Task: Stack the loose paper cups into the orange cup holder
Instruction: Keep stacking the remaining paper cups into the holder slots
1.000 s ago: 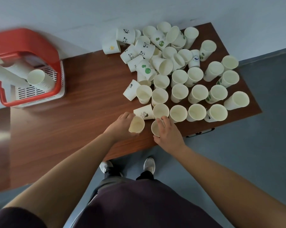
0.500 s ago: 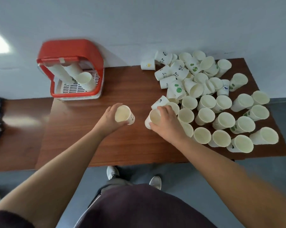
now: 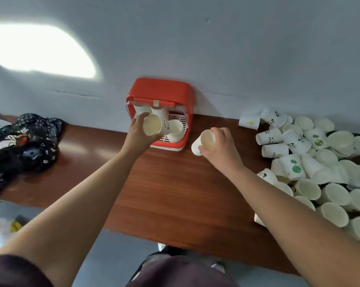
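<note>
The orange cup holder [image 3: 161, 91] stands against the wall at the back of the brown table [image 3: 175, 193]. Stacks of white cups [image 3: 176, 128] hang from it over a white grille. My left hand [image 3: 136, 133] grips a paper cup [image 3: 152, 124] right in front of the holder, its mouth turned toward me. My right hand [image 3: 220, 147] holds another paper cup [image 3: 204, 141] above the table, just right of the holder. Several loose paper cups [image 3: 311, 162], some with panda or green prints, are piled along the right side.
A dark patterned cloth bundle [image 3: 23, 146] lies on the table's left end. The grey wall runs right behind the holder. A crumpled bag [image 3: 1, 230] lies on the floor at lower left. My shoes show under the table's front edge.
Both hands have carried their cups from the pile toward the holder. The left cup has reached the holder's front; the right cup trails beside it. The view has swung left.
</note>
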`<state>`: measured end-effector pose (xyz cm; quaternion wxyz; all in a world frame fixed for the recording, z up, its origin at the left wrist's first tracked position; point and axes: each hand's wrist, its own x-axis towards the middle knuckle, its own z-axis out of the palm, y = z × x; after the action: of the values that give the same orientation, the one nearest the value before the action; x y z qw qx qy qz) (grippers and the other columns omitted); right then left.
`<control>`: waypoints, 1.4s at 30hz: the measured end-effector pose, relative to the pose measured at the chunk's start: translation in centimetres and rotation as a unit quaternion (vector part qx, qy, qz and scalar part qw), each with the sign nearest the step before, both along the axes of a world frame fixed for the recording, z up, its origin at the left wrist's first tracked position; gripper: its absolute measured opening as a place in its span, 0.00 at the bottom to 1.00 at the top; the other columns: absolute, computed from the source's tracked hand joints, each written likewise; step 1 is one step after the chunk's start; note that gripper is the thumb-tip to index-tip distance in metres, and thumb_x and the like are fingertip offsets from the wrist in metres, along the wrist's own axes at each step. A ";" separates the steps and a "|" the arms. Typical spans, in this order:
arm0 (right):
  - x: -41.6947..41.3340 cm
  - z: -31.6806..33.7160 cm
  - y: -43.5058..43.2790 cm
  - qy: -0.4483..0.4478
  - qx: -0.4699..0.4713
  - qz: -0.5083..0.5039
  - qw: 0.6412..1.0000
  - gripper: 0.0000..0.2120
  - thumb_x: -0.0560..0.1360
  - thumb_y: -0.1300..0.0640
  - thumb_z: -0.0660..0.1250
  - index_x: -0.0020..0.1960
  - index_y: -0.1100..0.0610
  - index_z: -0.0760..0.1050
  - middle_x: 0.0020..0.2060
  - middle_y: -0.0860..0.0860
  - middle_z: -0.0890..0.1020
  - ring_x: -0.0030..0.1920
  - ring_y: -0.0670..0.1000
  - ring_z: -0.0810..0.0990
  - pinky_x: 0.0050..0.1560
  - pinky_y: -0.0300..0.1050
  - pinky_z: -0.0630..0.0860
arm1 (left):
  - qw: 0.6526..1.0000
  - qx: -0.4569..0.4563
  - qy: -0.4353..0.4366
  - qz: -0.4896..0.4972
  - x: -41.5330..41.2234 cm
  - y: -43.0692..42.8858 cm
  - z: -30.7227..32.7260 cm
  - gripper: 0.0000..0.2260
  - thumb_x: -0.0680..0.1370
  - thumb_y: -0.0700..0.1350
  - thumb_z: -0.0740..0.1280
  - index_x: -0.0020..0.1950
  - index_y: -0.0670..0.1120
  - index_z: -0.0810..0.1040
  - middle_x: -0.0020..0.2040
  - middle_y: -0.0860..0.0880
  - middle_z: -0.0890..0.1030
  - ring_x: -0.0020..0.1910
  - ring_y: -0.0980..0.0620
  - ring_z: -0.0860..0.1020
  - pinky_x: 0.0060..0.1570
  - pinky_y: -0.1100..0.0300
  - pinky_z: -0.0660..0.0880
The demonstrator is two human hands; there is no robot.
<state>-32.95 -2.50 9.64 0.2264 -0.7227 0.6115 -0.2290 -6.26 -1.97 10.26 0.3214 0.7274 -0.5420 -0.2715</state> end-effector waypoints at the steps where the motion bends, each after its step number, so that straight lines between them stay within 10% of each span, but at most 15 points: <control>1: 0.8 0.0 -0.8 -0.002 -0.002 -0.007 1.000 0.31 0.69 0.51 0.76 0.67 0.60 0.69 0.60 0.55 0.71 0.59 0.56 0.74 0.60 0.45 0.70 | 1.000 0.002 0.001 -0.007 0.5 -1.1 -0.2 0.36 0.69 0.52 0.79 0.73 0.55 0.66 0.69 0.50 0.68 0.65 0.47 0.72 0.67 0.44 0.71; 16: 5.7 -1.3 -6.0 -0.030 -0.027 -0.103 0.994 0.29 0.70 0.51 0.75 0.67 0.56 0.70 0.62 0.53 0.70 0.59 0.51 0.73 0.56 0.38 0.68 | 0.985 -0.005 0.013 -0.170 0.1 -10.0 -4.3 0.33 0.71 0.54 0.77 0.74 0.52 0.69 0.67 0.52 0.68 0.64 0.54 0.69 0.63 0.58 0.70; 31: 9.2 -1.0 -7.6 -0.080 0.011 -0.084 0.993 0.30 0.72 0.49 0.74 0.69 0.54 0.69 0.63 0.51 0.69 0.56 0.42 0.69 0.58 0.35 0.68 | 0.970 0.094 -0.002 -0.224 1.1 -10.1 -8.8 0.40 0.68 0.46 0.79 0.77 0.52 0.65 0.68 0.45 0.70 0.66 0.43 0.71 0.66 0.46 0.70; 37: 11.4 -2.8 -8.5 -0.029 0.024 -0.023 0.999 0.32 0.70 0.48 0.76 0.69 0.55 0.69 0.62 0.51 0.70 0.60 0.49 0.73 0.61 0.40 0.71 | 0.962 0.151 0.057 -0.220 4.7 -9.7 -9.6 0.38 0.75 0.42 0.73 0.80 0.52 0.58 0.71 0.54 0.71 0.70 0.55 0.69 0.68 0.50 0.71; 42: 13.4 -4.0 -9.4 0.042 0.013 0.065 0.997 0.33 0.70 0.51 0.76 0.70 0.59 0.69 0.66 0.53 0.71 0.66 0.53 0.71 0.66 0.43 0.68 | 0.955 0.132 0.225 -0.143 4.7 -8.9 -8.4 0.24 0.83 0.59 0.57 0.78 0.54 0.64 0.69 0.58 0.71 0.67 0.61 0.71 0.68 0.60 0.67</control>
<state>-19.56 -11.86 5.64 0.2242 -0.7668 0.5755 -0.1749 -1.52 -10.89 1.86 0.2942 0.5984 -0.5136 -0.5400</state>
